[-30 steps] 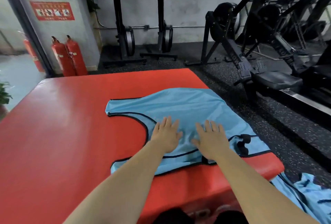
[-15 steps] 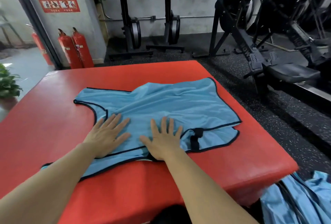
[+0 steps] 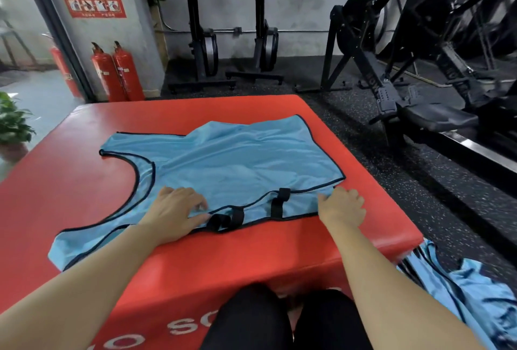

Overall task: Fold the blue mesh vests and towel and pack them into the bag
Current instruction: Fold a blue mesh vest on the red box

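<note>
From the head view we see a light blue mesh vest (image 3: 229, 165) with black trim lying spread flat on a red padded platform (image 3: 84, 196). Its armhole curves open toward the left, and its near hem runs just inside the platform's near edge.

Our left hand (image 3: 173, 210) sits on that near hem with its fingers curled down and the thumb tucked in beside the black elastic straps (image 3: 277, 203), pinching the fabric. Our right hand (image 3: 342, 205) has its fingers bent around the vest's near right corner, with the thumb on top of the cloth. The two hands are well apart along the same edge.

Bare red surface lies to the left of the vest and beyond its far edge. The right corner lies near the platform's right edge.

A heap of blue vests (image 3: 470, 293) lies off the near right corner, on the dark speckled floor (image 3: 391, 182). A strip of that floor runs between the platform and a black rowing machine (image 3: 419, 115). Two red fire extinguishers (image 3: 117, 73) stand against the far wall.
</note>
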